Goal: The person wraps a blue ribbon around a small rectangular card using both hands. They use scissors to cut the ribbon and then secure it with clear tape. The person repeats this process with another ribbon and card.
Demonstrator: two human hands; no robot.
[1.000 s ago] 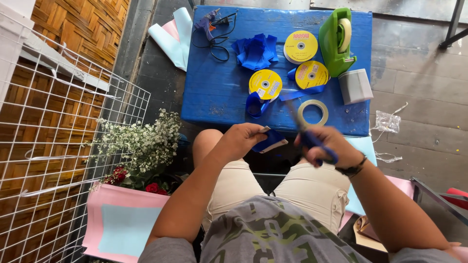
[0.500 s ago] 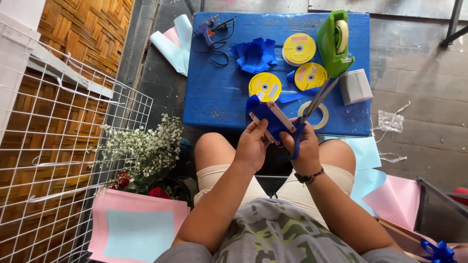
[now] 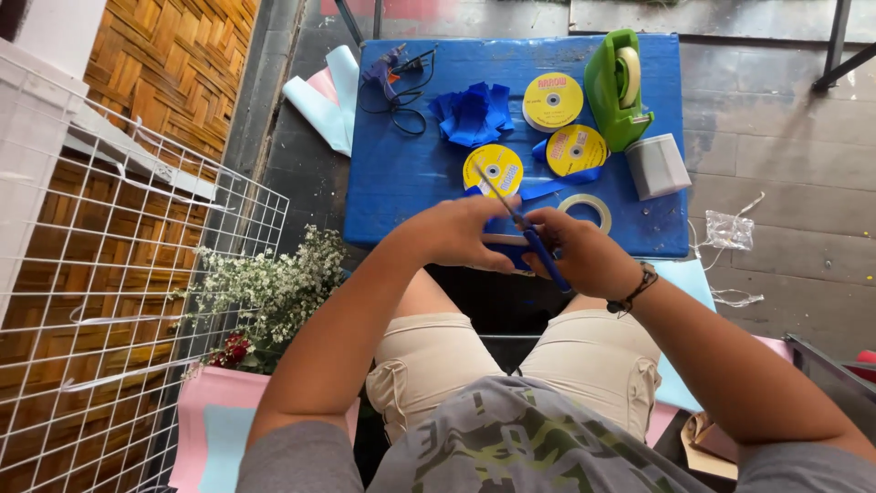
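Ribbon: my left hand [image 3: 456, 233] pinches a flat blue ribbon strip [image 3: 506, 251] at frame centre.
Scissors: my right hand [image 3: 584, 260] grips blue-handled scissors [image 3: 525, 228], thin blades angled up-left.
Table: worn blue board [image 3: 411, 173] with round yellow spools [image 3: 552, 100], green tape dispenser [image 3: 611, 87].

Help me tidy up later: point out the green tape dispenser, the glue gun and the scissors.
green tape dispenser [image 3: 610, 91], head view, on its green body.
glue gun [image 3: 381, 66], head view, on its barrel.
scissors [image 3: 540, 252], head view, on the blue handle.
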